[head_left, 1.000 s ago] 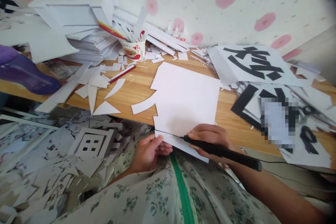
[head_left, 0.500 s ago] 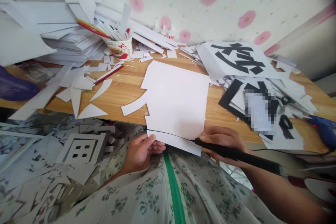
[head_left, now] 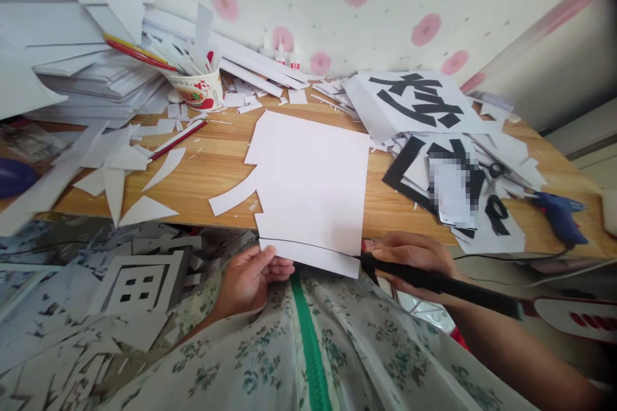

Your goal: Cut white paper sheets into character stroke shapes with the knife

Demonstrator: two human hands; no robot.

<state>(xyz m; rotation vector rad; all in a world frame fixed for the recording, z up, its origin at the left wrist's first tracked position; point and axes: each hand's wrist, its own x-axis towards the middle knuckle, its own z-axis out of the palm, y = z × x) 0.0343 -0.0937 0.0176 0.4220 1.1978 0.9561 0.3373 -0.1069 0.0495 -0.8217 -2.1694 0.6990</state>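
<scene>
A white foam board (head_left: 311, 186) with a notched left side lies on the table, its near end sticking out past the front edge. A dark, gently curved line crosses it near the bottom. My left hand (head_left: 253, 273) pinches the lower left corner, thumb on top and fingers beneath. My right hand (head_left: 414, 260) is closed around a long black-handled cutter (head_left: 443, 282), whose thin tip meets the line close to the board's right edge. Part of that hand is hidden behind the handle. A curved white strip (head_left: 234, 196) touches the board's left side.
White offcuts (head_left: 113, 170) and a paper cup (head_left: 202, 90) of strips stand left. Sheets with black characters (head_left: 419, 103), scissors (head_left: 496, 176) and a blue glue gun (head_left: 562, 212) lie right. Foam scraps (head_left: 62, 334) cover the area below the table at left.
The cutter's tip has come closer to the board's right edge, and the dark line now reaches nearly there. The whole view has shifted slightly. My left hand keeps its hold.
</scene>
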